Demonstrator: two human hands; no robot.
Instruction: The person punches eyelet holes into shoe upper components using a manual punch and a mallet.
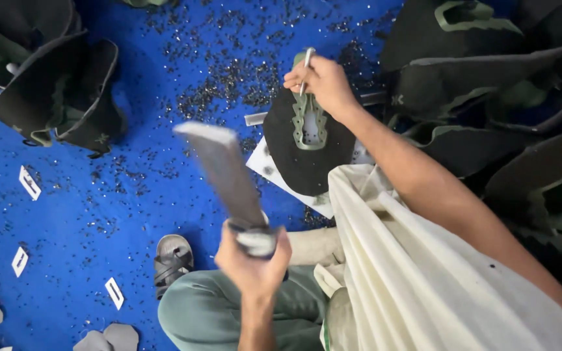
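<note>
Overhead, the left hand [253,263] grips a flat grey metal mallet [222,172], blurred, raised toward eleven o'clock. At one o'clock from it, the right hand [320,81] pinches a thin silver punch [306,65] upright on a black fabric shoe upper with green eyelet trim [304,140], lying on a white board [274,172] over blue flooring [99,195].

Three small white tags [29,182] are counted on the blue floor [131,195], one flat bar [224,174], one thin punch [306,66], one sandal [172,259]; perhaps ten dark shoe pieces [304,146], since the piles overlap.
</note>
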